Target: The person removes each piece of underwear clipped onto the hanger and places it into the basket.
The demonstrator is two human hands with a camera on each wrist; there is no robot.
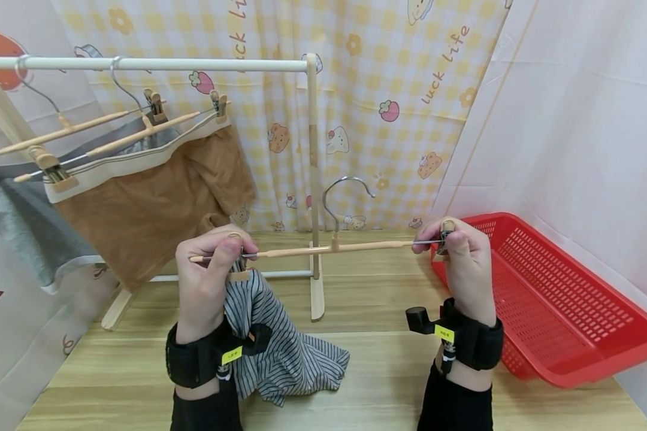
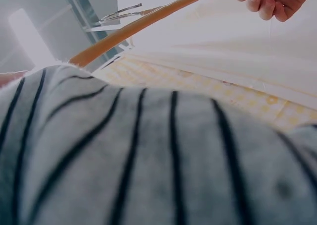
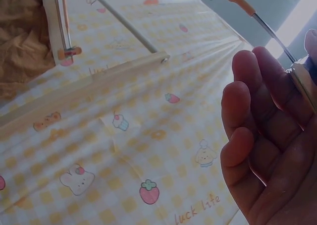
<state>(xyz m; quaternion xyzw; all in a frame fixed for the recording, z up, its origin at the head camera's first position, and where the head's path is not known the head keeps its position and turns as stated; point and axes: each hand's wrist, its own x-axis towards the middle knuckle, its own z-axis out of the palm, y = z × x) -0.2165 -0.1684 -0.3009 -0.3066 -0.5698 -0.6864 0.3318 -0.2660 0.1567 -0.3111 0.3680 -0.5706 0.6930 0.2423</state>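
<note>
A clip hanger (image 1: 302,250) with a metal hook is held level between both hands, in front of the rack. My left hand (image 1: 207,275) pinches the clip at its left end. From that clip hangs a grey garment with dark stripes (image 1: 296,359), its lower part trailing onto the table; its cloth fills most of the left wrist view. My right hand (image 1: 466,257) pinches the right clip (image 1: 446,236) between thumb and fingers, with no cloth in it. In the right wrist view, the right hand's fingers (image 3: 242,101) curl near the hanger's metal bar.
On the left, a rack with a white rail (image 1: 194,64) carries brown shorts (image 1: 167,185) and a grey garment (image 1: 27,221) on clip hangers. A red basket (image 1: 523,353) stands at the right. Behind hangs a yellow checked curtain (image 1: 388,149).
</note>
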